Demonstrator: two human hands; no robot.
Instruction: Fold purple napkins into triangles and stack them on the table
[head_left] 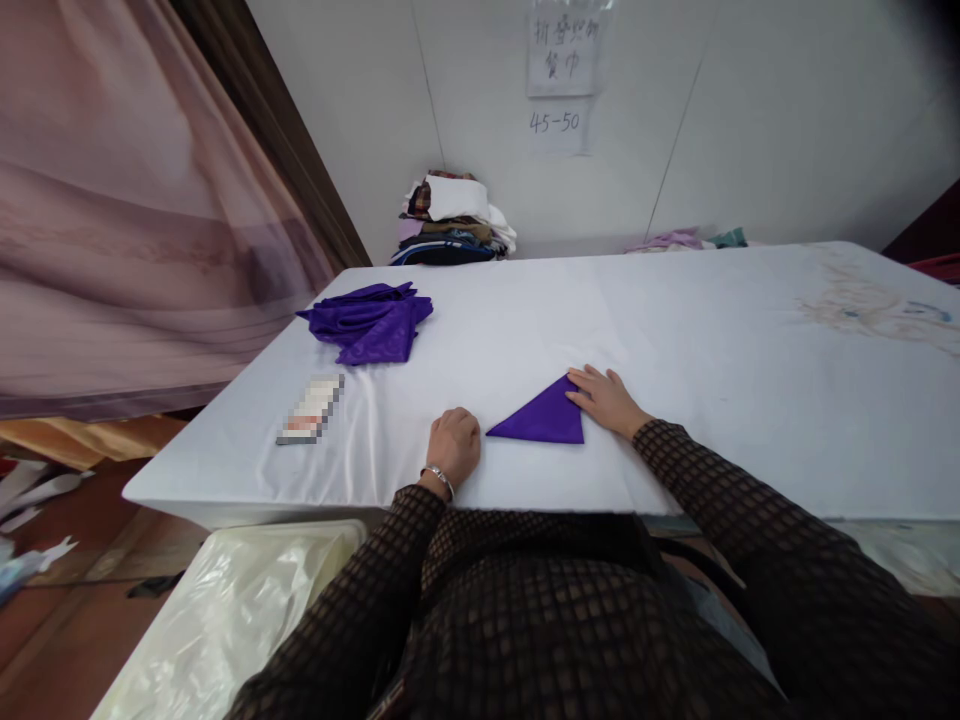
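A purple cloth napkin (549, 416), folded into a flat triangle, lies on the white-covered table (712, 400) in front of me. Its narrow tip points left. My right hand (606, 400) rests with outstretched fingers on the napkin's upper right corner. Just left of the tip, apart from the cloth, my left hand (454, 445) sits on the table with its fingers curled in. I see nothing held in it.
A loose heap of purple napkins (371, 322) lies at the left rear of the table. Nearer me is a blurred flat object (311, 410). Folded clothes (454, 225) are piled by the wall. A plastic-covered bin (247, 590) stands below the table's front edge.
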